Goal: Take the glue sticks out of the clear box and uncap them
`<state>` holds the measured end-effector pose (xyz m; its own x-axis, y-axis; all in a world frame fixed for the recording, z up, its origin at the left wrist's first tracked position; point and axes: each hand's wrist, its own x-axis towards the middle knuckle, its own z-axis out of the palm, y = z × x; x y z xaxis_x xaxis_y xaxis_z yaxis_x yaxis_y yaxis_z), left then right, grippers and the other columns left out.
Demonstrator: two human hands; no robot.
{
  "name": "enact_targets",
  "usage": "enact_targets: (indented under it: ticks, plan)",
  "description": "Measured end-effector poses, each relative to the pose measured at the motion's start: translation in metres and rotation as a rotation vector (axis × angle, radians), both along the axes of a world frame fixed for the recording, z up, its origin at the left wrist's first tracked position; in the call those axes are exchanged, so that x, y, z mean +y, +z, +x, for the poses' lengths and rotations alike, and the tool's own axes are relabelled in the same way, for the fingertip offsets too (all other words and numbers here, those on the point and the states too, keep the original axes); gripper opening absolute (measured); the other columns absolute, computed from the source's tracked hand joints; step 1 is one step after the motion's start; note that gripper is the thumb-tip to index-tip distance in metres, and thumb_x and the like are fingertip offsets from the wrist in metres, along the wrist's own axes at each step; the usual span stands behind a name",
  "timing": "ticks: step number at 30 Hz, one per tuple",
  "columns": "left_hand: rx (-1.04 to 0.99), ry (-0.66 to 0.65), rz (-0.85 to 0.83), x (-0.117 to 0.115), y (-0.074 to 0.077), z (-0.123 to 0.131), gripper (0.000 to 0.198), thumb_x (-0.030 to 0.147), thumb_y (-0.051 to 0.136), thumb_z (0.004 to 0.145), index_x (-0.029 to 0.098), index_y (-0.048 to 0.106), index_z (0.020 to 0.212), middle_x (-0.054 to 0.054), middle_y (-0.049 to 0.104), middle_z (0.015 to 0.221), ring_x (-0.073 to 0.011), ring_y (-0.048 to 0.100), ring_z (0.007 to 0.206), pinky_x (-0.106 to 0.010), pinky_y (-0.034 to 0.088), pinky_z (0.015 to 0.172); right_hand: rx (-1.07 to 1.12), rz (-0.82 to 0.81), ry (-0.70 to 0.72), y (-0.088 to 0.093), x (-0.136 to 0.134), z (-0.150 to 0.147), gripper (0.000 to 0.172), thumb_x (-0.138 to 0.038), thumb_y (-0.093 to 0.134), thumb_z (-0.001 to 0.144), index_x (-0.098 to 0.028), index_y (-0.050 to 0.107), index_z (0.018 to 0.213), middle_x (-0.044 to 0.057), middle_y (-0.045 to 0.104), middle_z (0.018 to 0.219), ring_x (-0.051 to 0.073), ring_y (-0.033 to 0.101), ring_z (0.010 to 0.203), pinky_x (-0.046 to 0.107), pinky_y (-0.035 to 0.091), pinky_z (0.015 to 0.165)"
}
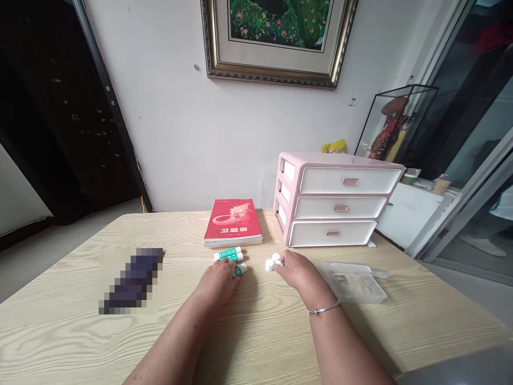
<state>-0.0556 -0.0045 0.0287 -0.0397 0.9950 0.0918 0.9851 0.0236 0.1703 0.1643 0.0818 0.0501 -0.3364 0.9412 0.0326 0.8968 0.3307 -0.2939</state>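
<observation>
My left hand [216, 283] rests on a small group of green-and-white stick tubes [228, 255], its fingers over them. One tube [239, 270] pokes out beside the fingertips with its green end showing. My right hand [296, 270] sits a short way to the right, fingertips on small white round caps [273, 262], which are partly hidden by the fingers. A thin silver bangle [324, 308] circles my right wrist. The tubes and caps lie on the table in front of a red book.
A red book [232, 222] lies behind the tubes, next to a pink-and-white drawer unit [340, 203]. A clear plastic tray [355, 280] sits to the right of my right hand. A pixelated dark patch [132, 280] covers something on the light wooden table [72, 331].
</observation>
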Motion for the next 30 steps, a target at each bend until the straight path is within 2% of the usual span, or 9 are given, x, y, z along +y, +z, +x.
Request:
enact_targets:
  ticks: [6,10,12,13,16,18,20,24,30]
  plan:
    - [-0.022,-0.006,0.008,-0.001,0.001,-0.001,0.021,0.028,0.054,0.087,0.019,0.068,0.100,-0.016,0.068,0.109,-0.0335,0.063,0.104,-0.039,0.047,0.083,-0.051,-0.001,0.016,-0.007,0.001,-0.002,0.010,-0.023,0.060,0.079,-0.018,0.066,0.085,0.009,0.073,0.088,0.021,0.065,0.080,0.028,0.030,0.059]
    - [-0.121,-0.005,0.003,-0.001,0.003,-0.002,0.019,0.029,0.054,0.086,0.019,0.066,0.095,-0.016,0.068,0.107,-0.0326,0.064,0.100,-0.037,0.046,0.079,-0.023,0.007,0.007,-0.006,0.003,0.000,0.005,-0.020,0.061,0.077,-0.017,0.065,0.078,0.010,0.072,0.086,0.022,0.063,0.078,0.029,0.032,0.060]
    - [-0.226,-0.005,0.006,-0.002,0.005,-0.001,0.018,0.029,0.052,0.087,0.019,0.064,0.094,-0.014,0.067,0.107,-0.0298,0.065,0.096,-0.036,0.045,0.078,0.157,-0.016,0.002,-0.002,0.003,-0.001,0.011,-0.028,0.061,0.080,-0.017,0.064,0.076,0.007,0.070,0.081,0.020,0.061,0.074,0.028,0.035,0.060]
    - [-0.294,-0.013,0.013,-0.002,0.006,0.000,0.018,0.030,0.051,0.088,0.019,0.063,0.094,-0.012,0.066,0.107,-0.0279,0.064,0.093,-0.034,0.045,0.076,0.321,-0.045,0.021,0.001,0.003,-0.003,0.017,-0.033,0.061,0.082,-0.017,0.064,0.079,0.006,0.068,0.079,0.018,0.059,0.072,0.028,0.036,0.060]
    - [-0.530,-0.090,0.055,-0.003,0.009,0.006,0.019,0.035,0.050,0.089,0.020,0.061,0.092,-0.005,0.065,0.096,-0.0212,0.060,0.085,-0.030,0.043,0.072,0.889,-0.225,0.193,0.007,-0.004,-0.012,0.035,-0.051,0.061,0.085,-0.017,0.065,0.093,0.002,0.064,0.080,0.015,0.055,0.070,0.025,0.040,0.062]
    - [-0.675,-0.155,0.082,-0.005,0.011,0.011,0.023,0.040,0.049,0.092,0.020,0.059,0.095,-0.002,0.062,0.088,-0.0178,0.057,0.079,-0.028,0.043,0.069,1.124,-0.347,0.299,0.009,-0.013,-0.020,0.043,-0.058,0.061,0.085,-0.017,0.064,0.099,0.001,0.059,0.078,0.013,0.051,0.067,0.025,0.038,0.059]
    - [-0.811,-0.204,0.099,-0.007,0.012,0.016,0.028,0.044,0.049,0.093,0.019,0.058,0.102,-0.001,0.060,0.085,-0.0164,0.056,0.077,-0.027,0.044,0.068,1.239,-0.405,0.320,0.011,-0.021,-0.028,0.045,-0.059,0.064,0.084,-0.018,0.064,0.102,0.001,0.057,0.078,0.012,0.047,0.064,0.024,0.034,0.056]
    - [-1.047,-0.245,0.088,-0.011,0.016,0.023,0.034,0.048,0.049,0.095,0.018,0.055,0.110,-0.004,0.060,0.089,-0.0178,0.059,0.084,-0.029,0.049,0.072,1.357,-0.416,0.290,0.011,-0.030,-0.037,0.046,-0.059,0.067,0.082,-0.020,0.064,0.106,0.001,0.058,0.086,0.011,0.042,0.064,0.025,0.031,0.056]
    - [-1.152,-0.242,0.113,-0.015,0.021,0.025,0.041,0.050,0.051,0.094,0.017,0.054,0.118,-0.009,0.062,0.101,-0.0195,0.061,0.091,-0.032,0.052,0.077,1.418,-0.450,0.313,0.010,-0.035,-0.043,0.045,-0.060,0.065,0.083,-0.023,0.065,0.108,0.004,0.062,0.097,0.017,0.053,0.081,0.025,0.034,0.059]
